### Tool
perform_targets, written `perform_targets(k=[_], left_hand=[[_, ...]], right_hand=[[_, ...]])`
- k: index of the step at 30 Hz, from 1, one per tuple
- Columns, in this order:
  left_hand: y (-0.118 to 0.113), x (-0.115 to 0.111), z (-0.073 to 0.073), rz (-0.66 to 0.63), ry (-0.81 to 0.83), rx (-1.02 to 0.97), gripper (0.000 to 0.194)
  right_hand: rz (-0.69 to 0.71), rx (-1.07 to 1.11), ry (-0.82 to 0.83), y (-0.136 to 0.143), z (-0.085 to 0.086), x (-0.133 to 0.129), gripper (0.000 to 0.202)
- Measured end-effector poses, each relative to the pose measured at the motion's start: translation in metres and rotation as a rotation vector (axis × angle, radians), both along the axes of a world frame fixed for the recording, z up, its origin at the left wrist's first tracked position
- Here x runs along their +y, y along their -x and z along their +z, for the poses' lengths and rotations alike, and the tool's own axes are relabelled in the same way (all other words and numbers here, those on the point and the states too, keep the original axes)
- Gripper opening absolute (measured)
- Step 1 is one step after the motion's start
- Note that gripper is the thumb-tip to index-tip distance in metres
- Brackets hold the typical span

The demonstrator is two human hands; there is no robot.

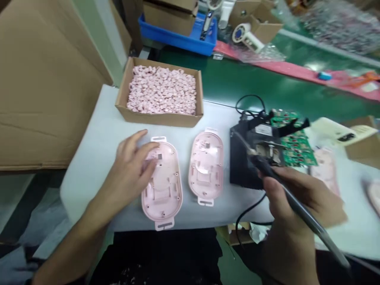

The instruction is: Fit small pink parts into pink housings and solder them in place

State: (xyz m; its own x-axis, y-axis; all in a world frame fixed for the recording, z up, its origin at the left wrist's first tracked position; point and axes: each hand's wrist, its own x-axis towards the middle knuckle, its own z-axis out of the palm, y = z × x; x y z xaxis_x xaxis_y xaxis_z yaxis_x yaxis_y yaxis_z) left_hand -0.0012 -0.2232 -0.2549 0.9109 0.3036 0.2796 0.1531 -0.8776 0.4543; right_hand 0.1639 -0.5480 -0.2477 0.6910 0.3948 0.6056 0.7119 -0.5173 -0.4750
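Observation:
My left hand (130,166) reaches over the left edge of a pale pink plastic housing half (163,202), fingers spread and slightly bent. Its thumb and fingertips are over a small dark square part near the housing's upper end; whether they touch it I cannot tell. A second pink housing half (206,168) lies to the right, inner side up. Blurred by motion, my right hand (297,202) is closed around a soldering iron (276,174), its thin tip pointing up and left. That tip is in front of a black box-shaped station (243,166).
A cardboard box (160,118) full of small pink parts stands behind the housings. Green circuit boards (297,138) lie beyond the station. A blue tray (175,35) sits at the back. Black cable (249,208) loops over the table's front edge.

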Motion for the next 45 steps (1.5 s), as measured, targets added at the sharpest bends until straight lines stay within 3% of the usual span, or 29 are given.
perform_targets(k=[2,4,8,11,14,17,22,28,36,45], left_hand=[[-0.008,-0.001,0.01,-0.03,-0.056,-0.043,0.028],[-0.025,-0.009,0.024,-0.14,-0.095,-0.052,0.021],[-0.077,-0.033,0.044,-0.369,-0.241,0.105,0.024],[-0.112,-0.043,0.043,-0.422,-0.35,0.258,0.025],[-0.127,-0.044,0.035,-0.383,-0.412,0.37,0.021],[-0.128,-0.039,0.028,-0.376,-0.36,0.439,0.022],[-0.119,-0.03,0.017,-0.435,-0.165,0.249,0.019],[-0.118,-0.026,0.0,-0.478,-0.131,0.182,0.023],[-0.128,-0.029,0.003,-0.472,0.014,0.238,0.016],[-0.129,-0.027,0.0,-0.495,0.009,0.232,0.015]], right_hand=[[-0.011,-0.059,-0.014,-0.012,-0.002,-0.003,0.017],[0.059,-0.087,-0.012,-0.021,0.001,-0.001,0.008],[0.142,-0.159,0.006,-0.027,0.014,0.016,0.008],[0.179,-0.197,0.021,-0.026,0.021,0.03,0.009],[0.203,-0.265,-0.01,-0.025,0.021,0.038,0.012],[0.233,-0.238,-0.025,-0.023,0.019,0.037,0.013],[0.288,-0.165,-0.02,-0.015,0.019,0.035,0.018],[0.335,-0.152,0.015,-0.014,0.024,0.039,0.019],[0.337,-0.051,0.109,-0.011,0.034,0.045,0.016],[0.348,-0.033,0.153,-0.008,0.032,0.045,0.018]])
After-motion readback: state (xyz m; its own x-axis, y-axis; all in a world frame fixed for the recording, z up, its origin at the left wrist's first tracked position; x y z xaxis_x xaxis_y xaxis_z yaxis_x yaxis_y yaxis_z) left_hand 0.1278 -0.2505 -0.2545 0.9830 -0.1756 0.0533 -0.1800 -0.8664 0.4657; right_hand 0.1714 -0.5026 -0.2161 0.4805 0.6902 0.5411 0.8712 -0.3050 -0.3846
